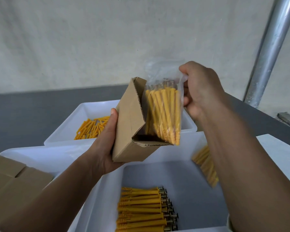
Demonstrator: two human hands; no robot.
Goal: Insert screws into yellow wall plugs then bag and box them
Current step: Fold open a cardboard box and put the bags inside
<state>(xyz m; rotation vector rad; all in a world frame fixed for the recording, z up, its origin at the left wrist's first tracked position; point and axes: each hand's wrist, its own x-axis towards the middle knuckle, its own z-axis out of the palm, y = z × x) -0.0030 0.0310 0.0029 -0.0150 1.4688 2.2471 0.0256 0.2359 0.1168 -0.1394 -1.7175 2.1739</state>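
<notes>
My left hand (105, 139) grips a small brown cardboard box (129, 124) from its left side, tilted with its open end up and to the right. My right hand (199, 87) pinches the top of a clear plastic bag (164, 111) packed with yellow wall plugs holding screws. The bag's lower end sits partly inside the box's opening. Below, a white bin (191, 178) holds a neat stack of assembled plugs with screw heads (144, 210). A second filled bag (206, 166) lies at that bin's right wall, partly hidden by my right forearm.
A farther white bin (70, 124) holds loose yellow plugs (92, 127). Flat brown cardboard boxes (12, 180) lie at the lower left. A metal pole (268, 52) rises at the right against a pale wall. The table is grey.
</notes>
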